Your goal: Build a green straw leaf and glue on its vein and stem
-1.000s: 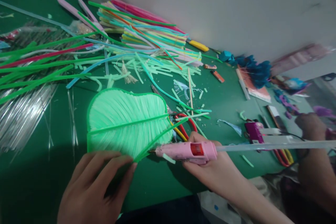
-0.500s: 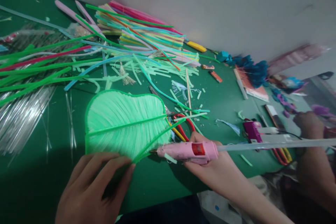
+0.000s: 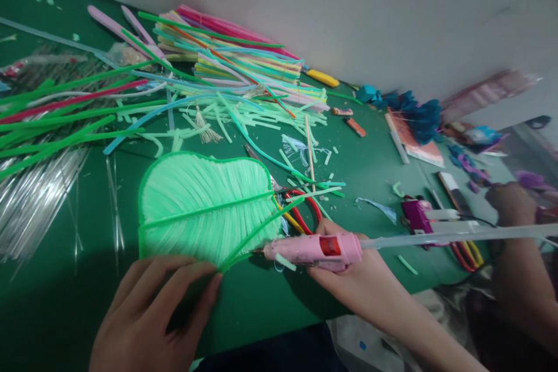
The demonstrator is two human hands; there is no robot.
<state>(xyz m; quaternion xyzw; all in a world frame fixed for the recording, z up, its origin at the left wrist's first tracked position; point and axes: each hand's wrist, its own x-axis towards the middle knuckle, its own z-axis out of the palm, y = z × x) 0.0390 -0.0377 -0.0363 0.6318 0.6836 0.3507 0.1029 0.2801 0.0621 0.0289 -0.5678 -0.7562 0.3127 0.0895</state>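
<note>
A light green fuzzy leaf with a darker green rim and midrib lies flat on the table. My left hand pinches its lower edge, where a green pipe cleaner is held against the rim; the strip's free end rises away to the right. My right hand is wrapped round a pink hot glue gun. Its nozzle touches or nearly touches the leaf's lower right edge, close to the strip. From the gun's back a long clear glue stick sticks out to the right.
Scissors with red and yellow handles lie just behind the gun. Bundled pipe cleaners, cut green pieces and silvery wires fill the back and left. Another person's hand is at the right, near a purple glue gun.
The whole view has shifted slightly. My left hand still pinches the leaf's edge, and the glue gun's nozzle stays by the lower right rim with hardly any movement.
</note>
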